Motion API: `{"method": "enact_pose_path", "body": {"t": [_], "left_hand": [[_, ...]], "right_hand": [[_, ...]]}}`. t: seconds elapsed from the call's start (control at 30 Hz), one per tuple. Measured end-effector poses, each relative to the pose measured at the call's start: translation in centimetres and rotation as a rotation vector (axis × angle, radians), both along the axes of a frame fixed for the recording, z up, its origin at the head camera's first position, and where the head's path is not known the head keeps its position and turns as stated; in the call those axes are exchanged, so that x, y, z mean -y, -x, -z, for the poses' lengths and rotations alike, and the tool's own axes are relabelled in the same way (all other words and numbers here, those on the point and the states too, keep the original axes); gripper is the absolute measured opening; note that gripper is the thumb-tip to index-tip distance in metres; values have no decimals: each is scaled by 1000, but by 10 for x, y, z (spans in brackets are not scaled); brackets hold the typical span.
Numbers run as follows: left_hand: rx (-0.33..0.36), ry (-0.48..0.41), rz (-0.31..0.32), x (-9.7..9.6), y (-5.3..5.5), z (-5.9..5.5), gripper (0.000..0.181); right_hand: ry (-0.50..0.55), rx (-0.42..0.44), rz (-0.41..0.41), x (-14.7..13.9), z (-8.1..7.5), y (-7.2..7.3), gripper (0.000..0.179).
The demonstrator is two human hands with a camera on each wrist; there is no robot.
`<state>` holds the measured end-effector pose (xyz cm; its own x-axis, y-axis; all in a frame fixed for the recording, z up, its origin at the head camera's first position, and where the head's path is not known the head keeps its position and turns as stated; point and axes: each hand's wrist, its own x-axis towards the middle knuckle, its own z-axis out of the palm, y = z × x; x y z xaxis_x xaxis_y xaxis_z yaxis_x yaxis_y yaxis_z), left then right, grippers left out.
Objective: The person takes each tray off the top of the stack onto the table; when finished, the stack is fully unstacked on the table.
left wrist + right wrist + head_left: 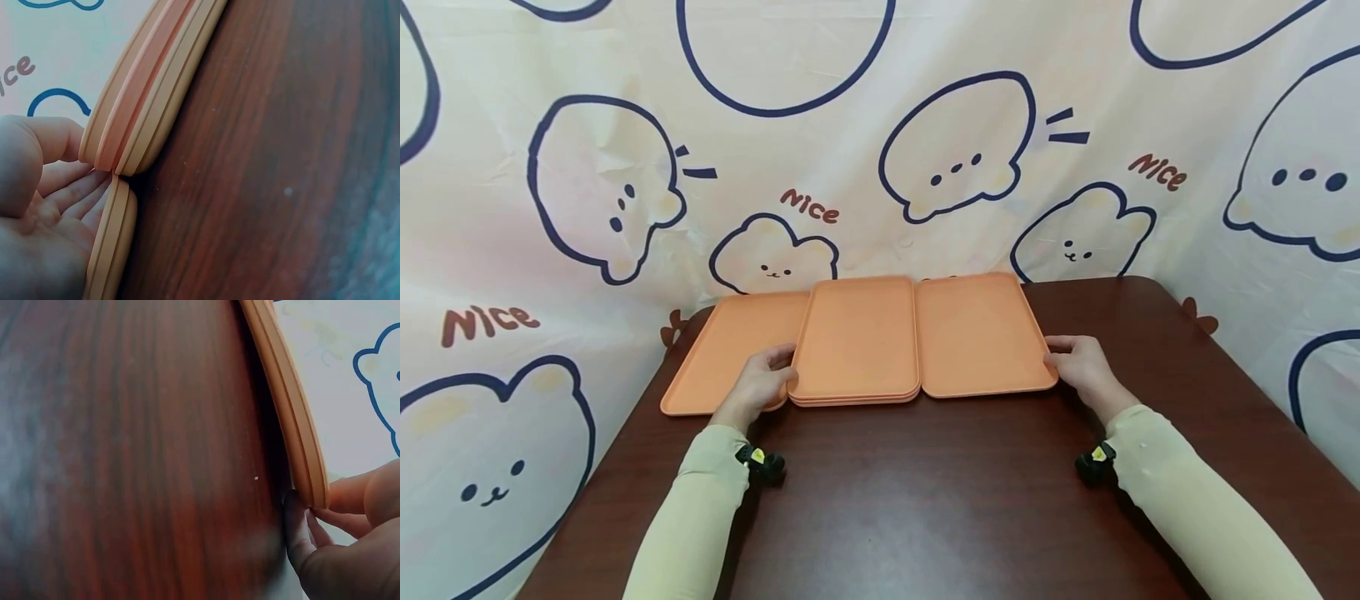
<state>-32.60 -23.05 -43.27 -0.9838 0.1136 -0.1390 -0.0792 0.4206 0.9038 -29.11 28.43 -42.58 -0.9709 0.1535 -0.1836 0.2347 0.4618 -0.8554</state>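
Orange rectangular trays lie side by side across the far part of the table. My left hand [758,382] grips the left edge of the middle stack of trays [856,337], near its front corner. Stacked rims [147,94] show in the left wrist view, with the fingers reaching in at their end, over the left tray [112,244]. That left tray [730,354] lies partly under the middle stack. On the other side, my right hand [1081,367] pinches the right tray [981,333] by its right edge. In the right wrist view, a dark gap runs below this tray's rim [290,412].
The dark brown wooden table [925,500] stretches in front of the trays and to the right. A printed cloth [865,167] with cartoon bears hangs close behind the table and along its sides. Small black devices [763,465] sit on both wrists.
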Motion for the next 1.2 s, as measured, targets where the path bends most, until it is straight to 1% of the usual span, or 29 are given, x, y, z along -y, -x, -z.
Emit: {"method": "enact_pose_path", "body": {"t": [0.07, 0.2, 0.27, 0.33, 0.43, 0.5, 0.63, 0.73, 0.8, 0.97, 1.2], "left_hand": [[3, -9, -2, 1, -1, 1, 63], [6, -17, -11, 4, 0, 2, 64], [10, -22, -13, 5, 1, 3, 64], [4, -31, -10, 6, 1, 4, 65], [3, -50, -5, 6, 1, 5, 66], [4, -61, -1, 7, 2, 6, 66], [15, -77, 9, 7, 3, 6, 66], [23, -93, 14, 7, 3, 6, 67], [29, -102, 15, 7, 2, 6, 67], [32, -124, 14, 8, 2, 7, 67], [34, -134, 16, 10, 1, 7, 67]], "right_hand": [[-36, -15, -22, 1, 0, 1, 50], [-141, -41, -86, 2, -1, 2, 48], [-195, -43, -115, 3, -2, 3, 48], [-220, -34, -126, 2, -3, 4, 48], [-227, -25, -111, 0, -4, 6, 50], [-221, -35, -92, -1, -4, 5, 50], [-216, -105, -43, 6, -4, 1, 47], [-182, -148, -18, 16, -7, -1, 44], [-134, -159, -27, 25, -10, 0, 42], [-37, -158, -98, 50, -13, 4, 40], [122, -175, -188, 86, -8, 15, 39]]}}
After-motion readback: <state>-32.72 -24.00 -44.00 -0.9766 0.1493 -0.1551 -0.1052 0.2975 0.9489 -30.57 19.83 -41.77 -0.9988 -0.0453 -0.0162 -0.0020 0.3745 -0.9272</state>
